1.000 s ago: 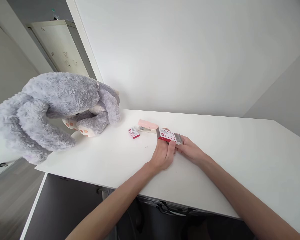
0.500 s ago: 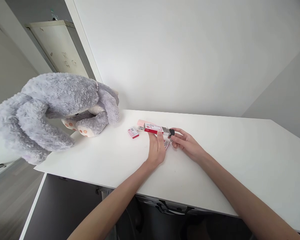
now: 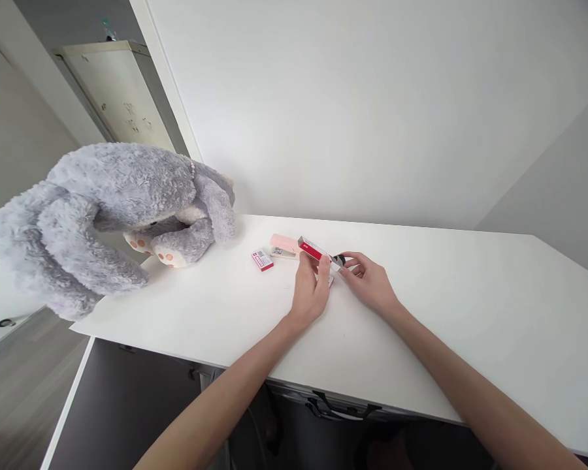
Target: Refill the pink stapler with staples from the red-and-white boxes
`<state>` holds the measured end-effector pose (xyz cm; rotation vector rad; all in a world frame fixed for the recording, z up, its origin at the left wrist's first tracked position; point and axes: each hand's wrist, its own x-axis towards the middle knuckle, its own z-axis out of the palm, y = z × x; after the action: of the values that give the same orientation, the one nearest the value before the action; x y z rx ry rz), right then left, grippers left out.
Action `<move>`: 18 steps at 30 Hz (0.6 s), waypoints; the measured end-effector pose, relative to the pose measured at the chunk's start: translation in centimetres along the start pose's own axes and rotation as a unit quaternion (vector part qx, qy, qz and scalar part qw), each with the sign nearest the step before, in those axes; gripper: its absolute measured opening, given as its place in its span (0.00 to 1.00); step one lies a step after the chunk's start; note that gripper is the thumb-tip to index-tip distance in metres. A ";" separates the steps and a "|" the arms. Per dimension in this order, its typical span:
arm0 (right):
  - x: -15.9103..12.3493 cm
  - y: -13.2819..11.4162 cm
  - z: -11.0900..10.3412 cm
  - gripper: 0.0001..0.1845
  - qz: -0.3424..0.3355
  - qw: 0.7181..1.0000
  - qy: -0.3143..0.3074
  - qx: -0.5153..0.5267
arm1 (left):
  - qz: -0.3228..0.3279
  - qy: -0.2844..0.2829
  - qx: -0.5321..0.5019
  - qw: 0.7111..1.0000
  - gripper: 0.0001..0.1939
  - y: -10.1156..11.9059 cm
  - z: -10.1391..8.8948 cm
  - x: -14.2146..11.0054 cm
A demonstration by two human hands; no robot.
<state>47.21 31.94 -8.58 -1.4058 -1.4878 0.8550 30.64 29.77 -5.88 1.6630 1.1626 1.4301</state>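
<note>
My left hand (image 3: 311, 287) is closed round a slim red-and-white box (image 3: 312, 249), held tilted above the table with its red side showing. My right hand (image 3: 371, 279) pinches at the box's right end, where a small black object (image 3: 341, 259) shows; its kind I cannot make out. Just behind the box lies a pink and cream thing (image 3: 282, 243) shaped like a stapler, partly covered by the box and my left hand. To the left a small red-and-white box (image 3: 262, 260) rests flat. Another printed item (image 3: 330, 281) is mostly hidden beneath my hands.
A big grey plush toy (image 3: 127, 183) slumps over the left end of the white table (image 3: 421, 339). A white wall (image 3: 347, 117) rises along the table's back edge. Below the front edge are black handles (image 3: 343, 412). A pale cabinet (image 3: 122, 91) stands beyond the wall's left edge.
The held box has turned so its right end points down toward me, and its red side shows more. It has shifted slightly right. My right hand stays at that end.
</note>
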 end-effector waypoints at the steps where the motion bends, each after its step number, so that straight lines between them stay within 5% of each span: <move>1: 0.0 0.1 0.0 0.21 -0.006 1.000 0.011 -0.013 | -0.002 -0.006 0.000 1.000 0.20 0.0 0.0 -0.1; 7: 0.0 0.5 0.1 0.20 -0.027 0.995 0.050 -0.081 | 0.009 -0.020 0.004 1.000 0.19 0.2 0.0 -0.2; 18: 0.1 0.0 0.7 0.16 -0.058 0.996 -0.052 0.032 | -0.006 -0.022 -0.005 1.000 0.17 0.0 0.2 0.0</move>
<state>46.57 32.15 -8.86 -1.2323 -1.5900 0.9075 30.84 29.73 -5.89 1.6692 1.1367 1.3836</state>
